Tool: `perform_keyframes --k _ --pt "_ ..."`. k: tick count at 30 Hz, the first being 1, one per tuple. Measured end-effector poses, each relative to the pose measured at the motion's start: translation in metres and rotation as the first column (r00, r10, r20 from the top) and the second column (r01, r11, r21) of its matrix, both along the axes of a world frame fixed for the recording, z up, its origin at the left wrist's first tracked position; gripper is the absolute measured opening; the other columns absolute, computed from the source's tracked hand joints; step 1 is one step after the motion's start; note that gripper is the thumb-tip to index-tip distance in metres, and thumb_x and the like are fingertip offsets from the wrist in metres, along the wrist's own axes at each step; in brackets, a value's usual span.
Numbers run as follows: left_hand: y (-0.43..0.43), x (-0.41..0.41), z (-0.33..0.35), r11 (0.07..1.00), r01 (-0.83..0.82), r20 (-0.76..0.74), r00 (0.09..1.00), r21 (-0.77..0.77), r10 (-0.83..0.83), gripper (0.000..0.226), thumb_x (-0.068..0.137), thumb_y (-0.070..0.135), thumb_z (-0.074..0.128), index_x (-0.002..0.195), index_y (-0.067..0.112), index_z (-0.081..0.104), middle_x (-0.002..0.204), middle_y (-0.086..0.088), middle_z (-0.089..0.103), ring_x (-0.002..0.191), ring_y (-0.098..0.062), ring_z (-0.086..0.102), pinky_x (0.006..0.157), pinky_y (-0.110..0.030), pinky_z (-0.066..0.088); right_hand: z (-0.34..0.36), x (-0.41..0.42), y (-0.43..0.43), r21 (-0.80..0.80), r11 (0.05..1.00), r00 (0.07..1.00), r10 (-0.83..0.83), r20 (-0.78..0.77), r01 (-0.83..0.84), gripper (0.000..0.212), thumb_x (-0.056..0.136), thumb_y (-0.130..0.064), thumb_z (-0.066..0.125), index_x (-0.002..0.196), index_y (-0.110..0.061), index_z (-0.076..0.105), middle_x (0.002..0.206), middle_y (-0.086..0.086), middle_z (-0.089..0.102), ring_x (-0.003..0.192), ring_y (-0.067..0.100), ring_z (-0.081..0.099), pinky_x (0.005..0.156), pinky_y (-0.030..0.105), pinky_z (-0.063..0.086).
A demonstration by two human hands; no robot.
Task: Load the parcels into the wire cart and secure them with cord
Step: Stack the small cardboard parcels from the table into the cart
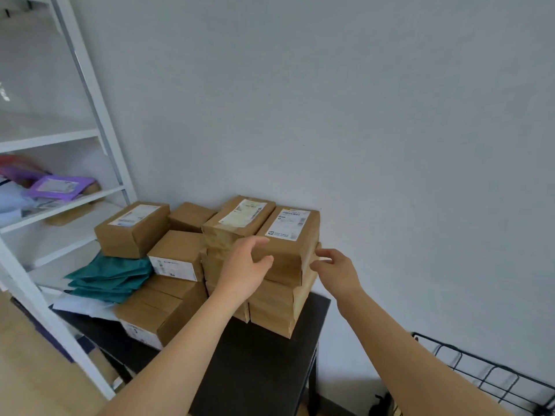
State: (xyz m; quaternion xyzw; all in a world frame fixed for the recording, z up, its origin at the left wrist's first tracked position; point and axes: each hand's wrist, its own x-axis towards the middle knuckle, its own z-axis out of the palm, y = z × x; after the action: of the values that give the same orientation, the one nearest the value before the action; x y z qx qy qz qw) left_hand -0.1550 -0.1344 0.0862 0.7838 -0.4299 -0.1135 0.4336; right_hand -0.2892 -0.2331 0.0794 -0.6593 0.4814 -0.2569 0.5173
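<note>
Now the left hand (244, 267) and right hand (338, 271), fingers spread, holding nothing, are on each side of the top smooth brown cardboard box (292, 250).

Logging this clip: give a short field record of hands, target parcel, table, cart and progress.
left hand: open, at left side of top parcel
right hand: open, near its right side; contact unclear
top parcel: on right stack, label up
table: black, holds parcel stacks
wire cart: lower right, partly in view
progress: no parcel lifted yet
</note>
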Motion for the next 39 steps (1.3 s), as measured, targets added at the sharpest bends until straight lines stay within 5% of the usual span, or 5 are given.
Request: perform_keyframes --k 9,17,25,31,39 --pt "-0.043 0.045 0.011 0.991 0.12 0.102 0.987 0.06 -0.126 0.04 0.091 0.022 0.056 0.131 0.026 0.049 0.14 0.006 0.041 0.13 -0.013 0.04 0.102 -0.027 0.034 0.0 0.035 -0.009 0.281 0.956 0.996 -0.087 0.007 0.082 0.062 0.091 -0.043 0.055 0.142 -0.016 0.033 0.141 0.008 0.042 0.126 0.03 0.045 0.098 0.042 0.043" --pt "-0.061 0.062 0.011 0.967 0.182 0.177 0.961 0.179 -0.213 0.044 0.091 0.022 0.054 0.134 0.023 0.046 0.144 0.005 0.037 0.125 -0.015 0.045 0.098 -0.027 0.038 -0.005 0.056 -0.018 0.405 0.905 0.991 -0.125 -0.043 0.131 0.075 0.082 -0.061 0.057 0.137 -0.015 0.036 0.134 0.013 0.047 0.12 0.033 0.05 0.1 0.045 0.046" --pt "-0.067 0.067 0.004 0.959 0.207 0.189 0.951 0.193 -0.243 0.043 0.091 0.02 0.054 0.133 0.023 0.046 0.143 0.006 0.037 0.116 -0.01 0.049 0.084 -0.018 0.034 -0.011 0.055 -0.026 0.497 0.852 0.986 -0.141 -0.087 0.166 0.077 0.074 -0.066 0.062 0.128 -0.014 0.04 0.117 0.017 0.052 0.11 0.033 0.056 0.095 0.043 0.051" --pt "-0.073 0.063 0.002 0.94 0.228 0.162 0.948 0.252 -0.273 0.047 0.09 0.02 0.055 0.135 0.018 0.044 0.142 0.0 0.04 0.127 -0.016 0.041 0.096 -0.024 0.035 -0.016 0.056 -0.026 0.572 0.811 0.99 -0.14 -0.015 0.124 0.088 0.072 -0.064 0.066 0.137 -0.014 0.033 0.134 0.02 0.045 0.12 0.037 0.049 0.098 0.047 0.047" --pt "-0.081 0.05 0.006 0.923 0.239 0.119 0.951 0.3 -0.285 0.052 0.089 0.023 0.055 0.138 0.018 0.039 0.146 -0.002 0.031 0.13 -0.021 0.038 0.104 -0.034 0.038 -0.018 0.056 -0.025 0.599 0.793 0.975 -0.202 0.088 0.11 0.078 0.073 -0.053 0.072 0.131 -0.015 0.037 0.119 0.018 0.049 0.115 0.035 0.052 0.099 0.044 0.047"
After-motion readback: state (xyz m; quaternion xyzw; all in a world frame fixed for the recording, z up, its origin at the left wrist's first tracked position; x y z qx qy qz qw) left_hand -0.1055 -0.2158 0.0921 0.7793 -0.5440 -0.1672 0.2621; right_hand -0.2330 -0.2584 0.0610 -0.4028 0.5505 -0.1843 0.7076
